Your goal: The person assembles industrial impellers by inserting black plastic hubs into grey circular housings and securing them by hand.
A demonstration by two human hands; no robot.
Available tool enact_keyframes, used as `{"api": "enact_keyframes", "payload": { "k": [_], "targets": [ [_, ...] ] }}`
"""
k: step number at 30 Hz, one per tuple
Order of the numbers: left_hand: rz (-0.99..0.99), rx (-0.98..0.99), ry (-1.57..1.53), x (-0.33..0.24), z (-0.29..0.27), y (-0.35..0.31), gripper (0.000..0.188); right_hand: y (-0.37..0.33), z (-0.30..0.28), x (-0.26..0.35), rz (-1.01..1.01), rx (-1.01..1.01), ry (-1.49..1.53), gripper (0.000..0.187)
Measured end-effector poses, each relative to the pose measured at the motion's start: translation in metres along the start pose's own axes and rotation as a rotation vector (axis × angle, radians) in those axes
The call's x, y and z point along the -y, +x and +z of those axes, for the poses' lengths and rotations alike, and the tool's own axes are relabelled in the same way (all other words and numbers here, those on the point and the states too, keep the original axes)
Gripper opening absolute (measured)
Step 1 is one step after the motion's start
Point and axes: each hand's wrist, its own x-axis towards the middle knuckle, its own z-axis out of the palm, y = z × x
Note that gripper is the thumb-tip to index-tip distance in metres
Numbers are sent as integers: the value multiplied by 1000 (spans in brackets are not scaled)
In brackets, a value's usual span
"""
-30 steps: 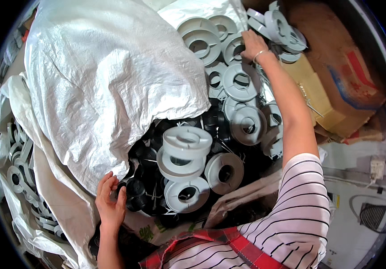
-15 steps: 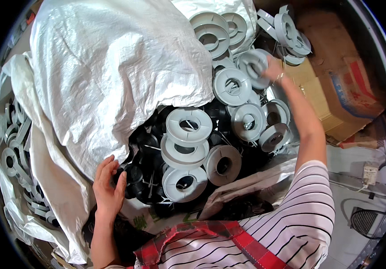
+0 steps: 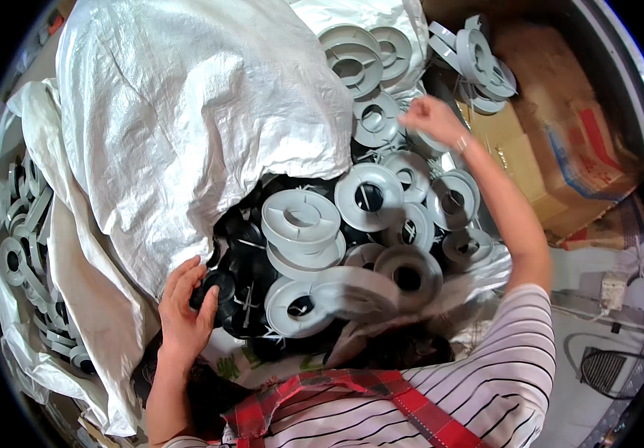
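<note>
Grey plastic reels heaped centre | left hand near-left, fingers curled on black reel | right hand far-right, loosely closed, grasp unclear | white woven sack far-left

Cardboard boxes (right), pale floor

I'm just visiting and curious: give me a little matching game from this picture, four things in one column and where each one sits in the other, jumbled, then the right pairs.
Things
1. left hand
2. right hand
3. white woven sack
4. cardboard boxes

Places
A. at the far right, beside the pile
B. draped over the upper left of the pile
C. on a black spool at the near edge of the pile
D. raised over the grey spools at the far side

Pairs: 1-C, 2-D, 3-B, 4-A
</note>
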Motion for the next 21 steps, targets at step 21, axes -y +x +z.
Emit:
{"api": "enact_keyframes", "payload": {
  "k": [21],
  "targets": [
    [-7,13,-1,11,0,-4,26,-34,69,-73,529,115,490,53]
  ]
}}
